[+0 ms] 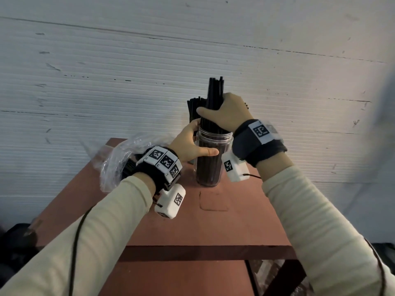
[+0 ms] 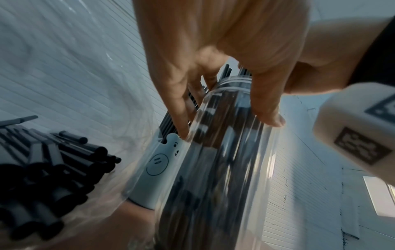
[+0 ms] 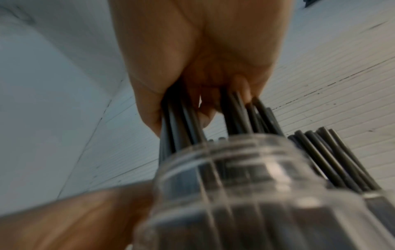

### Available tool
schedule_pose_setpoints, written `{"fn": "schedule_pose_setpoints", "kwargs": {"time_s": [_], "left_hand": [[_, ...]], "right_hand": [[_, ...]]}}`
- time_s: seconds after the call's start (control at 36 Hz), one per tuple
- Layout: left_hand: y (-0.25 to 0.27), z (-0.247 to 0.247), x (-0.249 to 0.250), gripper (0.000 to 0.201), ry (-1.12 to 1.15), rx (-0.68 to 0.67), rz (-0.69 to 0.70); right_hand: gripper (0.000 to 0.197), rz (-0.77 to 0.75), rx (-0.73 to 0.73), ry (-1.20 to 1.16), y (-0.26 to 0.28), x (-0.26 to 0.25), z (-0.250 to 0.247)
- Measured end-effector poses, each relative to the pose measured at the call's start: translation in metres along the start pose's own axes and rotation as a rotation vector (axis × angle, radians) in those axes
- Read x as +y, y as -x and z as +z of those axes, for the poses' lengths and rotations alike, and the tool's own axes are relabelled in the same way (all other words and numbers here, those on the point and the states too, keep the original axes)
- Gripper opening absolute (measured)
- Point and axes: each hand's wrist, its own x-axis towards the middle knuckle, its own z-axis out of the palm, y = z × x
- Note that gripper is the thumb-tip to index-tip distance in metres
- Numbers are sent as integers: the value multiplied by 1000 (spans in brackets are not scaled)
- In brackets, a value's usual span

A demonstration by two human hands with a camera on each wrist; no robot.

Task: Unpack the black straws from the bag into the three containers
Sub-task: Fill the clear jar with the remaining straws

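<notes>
The right hand (image 1: 229,113) is clamped round a bundle of black straws (image 1: 214,97), thumb on the near left side and fingers wrapped behind, just above the mouth of a clear jar (image 1: 210,159). The lower ends of the straws are already inside the jar; their tops stick up well above the fist. In the right wrist view the curled fingers (image 3: 205,115) press the straws (image 3: 181,121) together right over the jar's rim (image 3: 224,152).

The left hand (image 1: 190,144) steadies the jar from its left side, thumb laid across the near wall and fingers reaching round the far side near the rim. The left wrist view shows the thumb (image 2: 267,108) flat on the glass (image 2: 224,160) and the fingers (image 2: 179,108) slipped between the jar and a pale cup (image 2: 158,165) with a smiley face printed on it, which stands just behind and also holds straws.

The jar stands upright toward the far end of the red-brown counter (image 1: 203,227). Behind the jar, more straw tops (image 1: 195,105) rise from another container. To the left of the left wrist lies the crumpled clear bag (image 1: 119,161), with loose straws (image 2: 53,169) still lying in it.
</notes>
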Motion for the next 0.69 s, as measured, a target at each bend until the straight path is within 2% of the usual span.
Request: {"fn": "schedule_pose_setpoints", "kwargs": {"time_s": [0.08, 0.14, 0.19, 0.25, 0.31, 0.39, 0.44, 0.53, 0.64, 0.69], "left_hand": [[0, 0, 0, 79, -12, 9, -6], [0, 1, -1, 82, -2, 3, -7], [0, 1, -1, 86, 1, 0, -12], [1, 1, -1, 87, -2, 6, -15], [1, 1, 0, 89, -7, 15, -5], [2, 1, 0, 92, -21, 13, -5], [2, 2, 0, 95, -20, 10, -10], [3, 3, 0, 98, -2, 14, -17], [6, 5, 0, 95, 44, 16, -41], [8, 6, 0, 92, 56, 12, -45]], "right_hand": [[43, -62, -4, 166, 6, 3, 10], [50, -69, 44, 235, 7, 5, 14], [59, -102, 143, 148, 8, 7, 16], [63, -206, 230, -19, 9, 7, 17], [66, -303, 241, -102, 8, 6, 15], [60, -394, 138, -17, 10, 5, 14], [48, -382, 69, 73, 13, 7, 15], [30, -343, 89, 158, 17, 10, 19], [35, -355, 177, 102, 18, 11, 17], [49, -411, 184, 74, 19, 13, 14]]}}
